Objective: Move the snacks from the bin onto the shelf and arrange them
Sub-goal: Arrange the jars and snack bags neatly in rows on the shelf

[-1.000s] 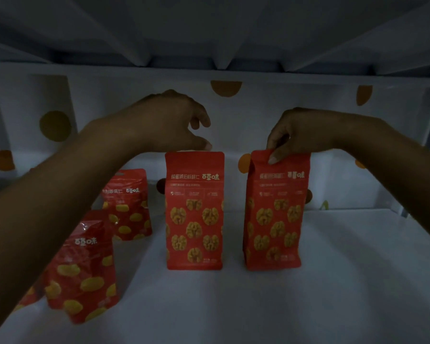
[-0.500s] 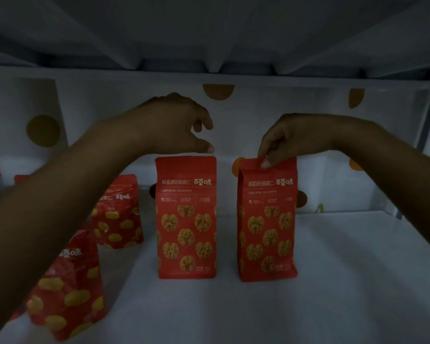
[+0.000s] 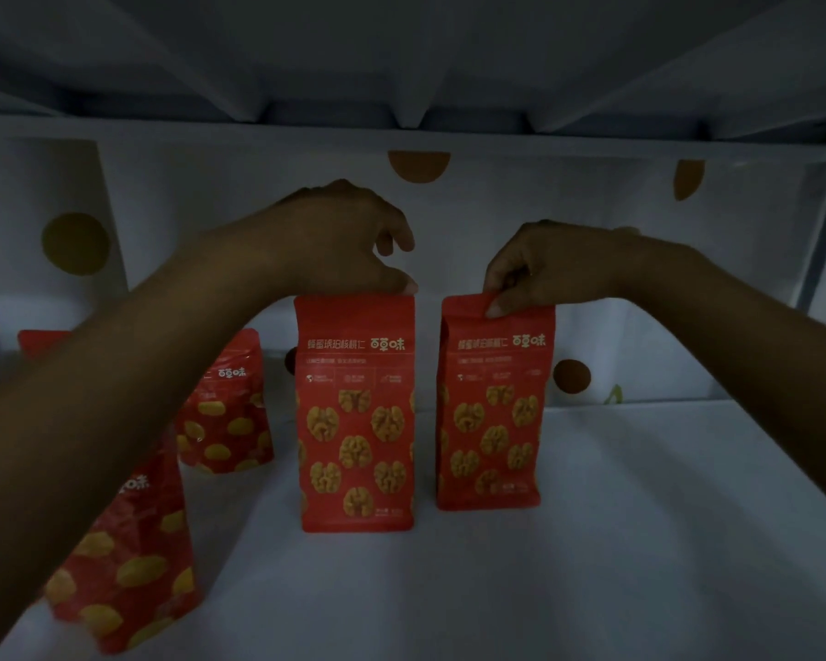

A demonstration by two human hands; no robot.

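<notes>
On the white shelf (image 3: 640,541), two tall red walnut bags stand upright side by side, close together but not touching. The left hand (image 3: 344,240) sits over the middle bag (image 3: 356,422) with its thumb lying along the top edge near the right corner. The forefinger is curled and lifted clear, and the other fingers are hidden behind the hand, so whether it actually grips the bag cannot be told. The right hand (image 3: 559,264) pinches the top edge of the right bag (image 3: 494,412), thumb in front and fingers behind; this bag is turned slightly, showing its side fold.

To the left, further back, a shorter red pouch (image 3: 227,412) stands near the back wall (image 3: 520,193), which is white with orange dots. A second pouch (image 3: 125,565) stands near the front edge, partly covered by the left forearm (image 3: 115,398). Behind that arm, at the far left, a corner of another red packet (image 3: 41,341) shows. The underside of the upper shelf (image 3: 401,64) hangs low over both hands. The light is dim.
</notes>
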